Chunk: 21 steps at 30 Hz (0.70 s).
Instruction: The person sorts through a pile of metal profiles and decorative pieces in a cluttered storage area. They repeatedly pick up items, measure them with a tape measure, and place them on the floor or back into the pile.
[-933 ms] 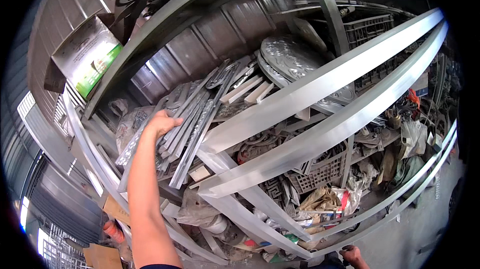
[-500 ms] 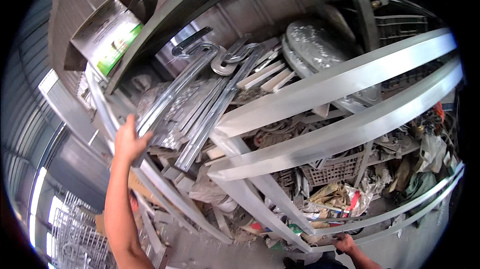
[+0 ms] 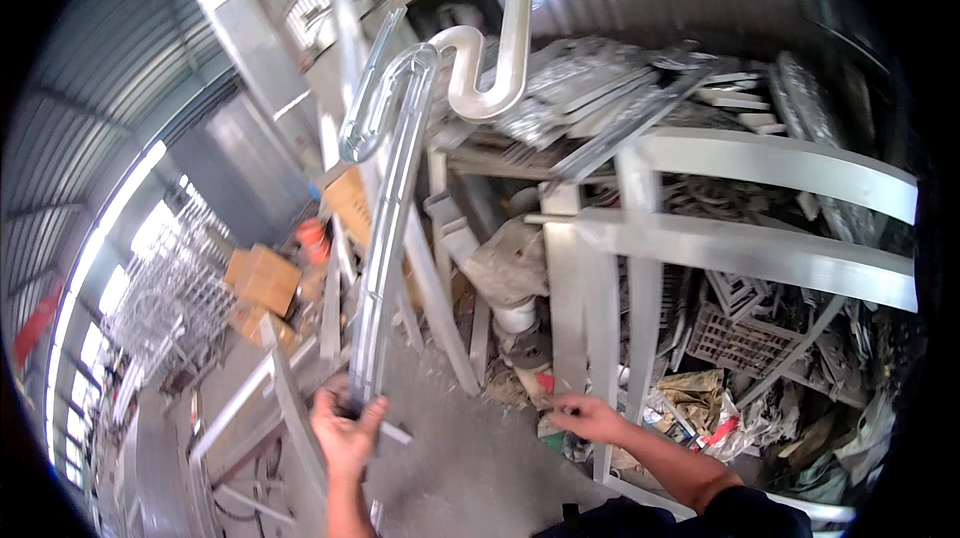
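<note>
My left hand (image 3: 345, 433) is closed around the lower end of a long silver metal channel (image 3: 393, 228), which stands up at a slant. Its far end doubles back in a hook-like bend. Against that bend lies a white S-shaped channel (image 3: 490, 103); whether the two are joined I cannot tell. To the right, my right hand (image 3: 592, 420) is held out with its fingers pointing left, near the upright of a pale metal frame (image 3: 600, 338). It appears to hold nothing.
Beyond the frame, a shelf bears a silver rail (image 3: 635, 123) and plastic-wrapped strips (image 3: 560, 88). Below are a plastic crate (image 3: 735, 343) and crumpled bags (image 3: 690, 403). On the left are cardboard boxes (image 3: 265, 278), an orange bucket (image 3: 313, 238), wire racks (image 3: 165, 308) and a metal frame (image 3: 290, 398) on the floor.
My left hand has lifted the channel off the shelf, bringing it lower and nearer. My right hand has moved left and up from the frame's lower bar. The view has swung left.
</note>
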Each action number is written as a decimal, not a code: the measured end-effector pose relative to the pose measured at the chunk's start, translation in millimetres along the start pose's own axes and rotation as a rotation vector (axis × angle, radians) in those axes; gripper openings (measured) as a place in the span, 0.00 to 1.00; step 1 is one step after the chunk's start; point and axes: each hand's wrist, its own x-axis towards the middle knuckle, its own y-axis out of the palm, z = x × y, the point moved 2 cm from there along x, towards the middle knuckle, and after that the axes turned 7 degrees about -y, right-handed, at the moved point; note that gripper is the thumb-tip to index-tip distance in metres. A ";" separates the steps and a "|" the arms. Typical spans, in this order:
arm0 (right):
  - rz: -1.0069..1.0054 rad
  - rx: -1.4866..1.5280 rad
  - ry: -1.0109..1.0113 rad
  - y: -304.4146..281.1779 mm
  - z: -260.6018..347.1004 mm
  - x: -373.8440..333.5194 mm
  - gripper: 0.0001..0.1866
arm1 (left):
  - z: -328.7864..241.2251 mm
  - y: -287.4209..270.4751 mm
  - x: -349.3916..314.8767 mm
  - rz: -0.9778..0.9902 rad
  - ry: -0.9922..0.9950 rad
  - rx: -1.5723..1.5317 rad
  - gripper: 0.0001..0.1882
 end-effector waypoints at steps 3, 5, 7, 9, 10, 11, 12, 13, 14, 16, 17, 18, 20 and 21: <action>0.197 0.116 -0.067 86.4 64.5 79.2 0.21 | 50.7 -30.8 -67.8 -0.077 -0.214 -0.205 0.25; 0.339 0.286 -0.105 152.2 89.7 115.0 0.23 | 112.2 -52.6 -108.6 -0.139 -0.115 -0.185 0.27; 0.478 0.334 -0.078 216.4 75.1 134.5 0.21 | 139.1 -70.8 -149.3 -0.136 -0.339 -0.093 0.27; 0.616 0.416 0.207 276.9 62.9 131.9 0.19 | 170.2 -95.5 -187.1 -0.114 -0.458 -0.088 0.27; 0.650 0.522 0.232 296.6 62.9 123.1 0.19 | 178.4 -100.0 -198.1 -0.145 -0.393 -0.125 0.27; 0.696 0.646 0.245 322.1 62.2 117.5 0.19 | 186.2 -109.5 -210.7 -0.197 -0.310 -0.128 0.26; 0.725 0.585 0.222 340.8 48.3 112.4 0.20 | 197.1 -119.1 -224.3 -0.253 -0.362 -0.151 0.26; 0.647 0.462 0.147 366.6 62.2 100.7 0.20 | 211.0 -129.7 -241.1 -0.299 -0.419 -0.166 0.25; 0.708 0.341 0.163 383.4 61.1 93.4 0.21 | 220.1 -138.4 -257.3 -0.329 -0.475 -0.186 0.24; 0.887 0.211 0.114 427.9 49.6 96.2 0.22 | 236.7 -167.3 -283.5 -0.438 -0.624 -0.188 0.24; 0.980 0.197 0.047 445.7 50.1 96.4 0.22 | 239.8 -173.7 -295.4 -0.496 -0.691 -0.191 0.23; 0.974 0.218 0.087 463.7 63.1 95.6 0.23 | 253.7 -178.5 -305.8 -0.692 -0.549 -0.153 0.24; 0.972 0.217 0.106 489.0 68.6 103.3 0.24 | 272.8 -199.9 -328.5 -0.841 -0.615 -0.263 0.22; 0.976 0.198 0.129 498.4 65.2 110.9 0.25 | 273.2 -212.8 -335.5 -0.924 -0.637 -0.348 0.21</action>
